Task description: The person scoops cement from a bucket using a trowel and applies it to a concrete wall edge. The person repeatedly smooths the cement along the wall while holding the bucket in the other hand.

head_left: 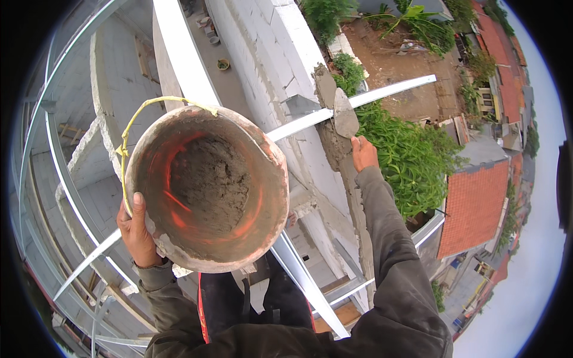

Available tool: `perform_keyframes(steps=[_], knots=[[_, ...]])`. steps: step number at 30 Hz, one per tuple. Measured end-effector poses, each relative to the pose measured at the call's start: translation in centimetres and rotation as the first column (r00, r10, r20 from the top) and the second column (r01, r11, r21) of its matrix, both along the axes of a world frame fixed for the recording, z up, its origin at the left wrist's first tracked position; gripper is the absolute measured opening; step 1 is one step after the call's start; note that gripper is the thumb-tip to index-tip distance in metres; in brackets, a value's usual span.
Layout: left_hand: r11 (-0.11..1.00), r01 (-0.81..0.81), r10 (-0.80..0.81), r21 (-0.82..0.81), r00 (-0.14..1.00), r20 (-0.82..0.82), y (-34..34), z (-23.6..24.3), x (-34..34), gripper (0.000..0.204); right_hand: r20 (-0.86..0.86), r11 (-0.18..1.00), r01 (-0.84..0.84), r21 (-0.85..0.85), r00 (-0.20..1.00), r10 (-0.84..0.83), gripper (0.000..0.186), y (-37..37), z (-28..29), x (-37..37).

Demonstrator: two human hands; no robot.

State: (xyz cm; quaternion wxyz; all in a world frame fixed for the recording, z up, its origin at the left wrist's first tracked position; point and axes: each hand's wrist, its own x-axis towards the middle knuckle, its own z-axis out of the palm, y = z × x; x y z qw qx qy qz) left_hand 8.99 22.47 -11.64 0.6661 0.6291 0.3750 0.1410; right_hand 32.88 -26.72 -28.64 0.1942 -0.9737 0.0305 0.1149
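Note:
My left hand [139, 234] grips the rim of an orange bucket [278, 197] crusted with dried cement, its thumb over the edge. Wet grey mortar [218, 179] lies in the bottom of the bucket. A yellow cord handle [124, 140] loops along the bucket's left side. Out to the right, my right hand [364, 154] is closed around a trowel, whose handle the fingers hide. The trowel's grey, mortar-smeared blade [345, 115] is over the top of a block wall [298, 53], beside a strip of spread mortar [330, 143].
A shiny metal beam [394, 90] crosses the wall top beside the trowel. More metal framing [304, 277] runs below the bucket and at the left [62, 155]. Rooms lie far below, with a small tub [223, 64] on the floor. Green leaves [403, 155] grow beyond the wall.

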Motion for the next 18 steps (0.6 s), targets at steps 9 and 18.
perform_keyframes(steps=[9, 18], knots=[[0.989, 0.146, -0.148, -0.024, 0.985, -0.092, -6.2, 6.0, 3.0, 0.050, 0.064, 0.903, -0.416, 0.111, 0.909, 0.411, 0.029, 7.4, 25.1, -13.9], [0.892, 0.312, -0.351, 0.326, 0.934, 0.065, -12.7, 6.2, 2.7, 0.045, -0.186, 0.539, -0.808, -0.238, 0.583, 0.791, 0.032, 16.5, 20.8, -12.4]])
